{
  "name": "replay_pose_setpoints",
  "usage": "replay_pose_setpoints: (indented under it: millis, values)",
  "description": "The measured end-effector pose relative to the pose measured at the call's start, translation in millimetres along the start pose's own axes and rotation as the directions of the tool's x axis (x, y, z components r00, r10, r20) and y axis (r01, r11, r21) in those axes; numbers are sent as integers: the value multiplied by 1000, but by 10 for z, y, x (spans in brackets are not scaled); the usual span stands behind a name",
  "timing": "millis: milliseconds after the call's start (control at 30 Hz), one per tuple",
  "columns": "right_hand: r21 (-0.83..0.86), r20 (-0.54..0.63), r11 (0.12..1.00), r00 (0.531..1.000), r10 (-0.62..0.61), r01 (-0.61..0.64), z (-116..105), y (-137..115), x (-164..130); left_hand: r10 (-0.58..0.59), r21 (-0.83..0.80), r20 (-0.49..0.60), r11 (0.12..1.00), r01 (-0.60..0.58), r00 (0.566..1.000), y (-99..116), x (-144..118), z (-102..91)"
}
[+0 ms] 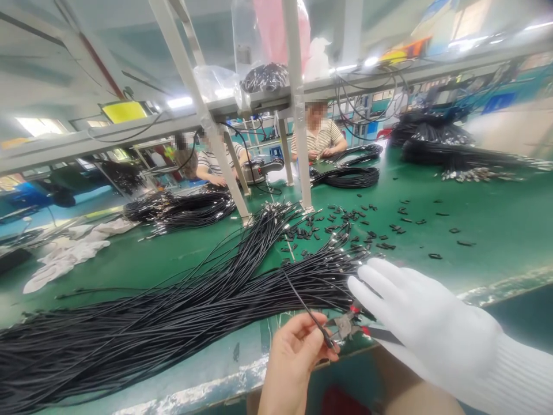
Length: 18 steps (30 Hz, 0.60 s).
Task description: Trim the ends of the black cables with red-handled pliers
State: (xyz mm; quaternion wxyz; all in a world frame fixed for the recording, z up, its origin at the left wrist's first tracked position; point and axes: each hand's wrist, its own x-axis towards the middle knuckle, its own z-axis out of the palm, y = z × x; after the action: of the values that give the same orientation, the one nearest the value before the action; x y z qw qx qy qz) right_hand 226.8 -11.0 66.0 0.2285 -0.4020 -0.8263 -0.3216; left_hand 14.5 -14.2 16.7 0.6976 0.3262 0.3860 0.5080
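A single black cable (303,301) is pinched near its end between the thumb and fingers of my bare left hand (294,357). My right hand (425,323), in a white knit glove, is closed around small pliers (345,326) with red and black handles. The jaws of the pliers are right beside the cable end, close to my left fingertips; whether they touch it I cannot tell. Behind both hands, a thick bundle of black cables (173,328) runs along the near side of the table, its metal-tipped ends toward the right.
Small black plastic pieces (305,233) lie scattered on the green table (496,219). White shelf posts (301,115) rise from its middle. More cable coils (352,176) and a white cloth (71,253) lie farther off. Two people (317,135) in striped tops sit across.
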Motion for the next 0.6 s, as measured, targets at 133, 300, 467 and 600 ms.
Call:
replay_pose_setpoints:
  millis: [133,300,467,600]
  values:
    - [-26,75,999,997,-17,19,70,6,-31,-19,95,63,995,13,998,-11,27,-93]
    - [-67,126,997,991,-41,50,119,26,-49,-54,169,75,985,40,996,16,29,-158]
    - [-133,109,987,991,-78,92,152,30,-33,-83,210,89,976,63,993,50,34,-189]
    - [-158,118,983,990,-73,91,207,-10,-55,-93,217,85,973,73,992,67,44,-199]
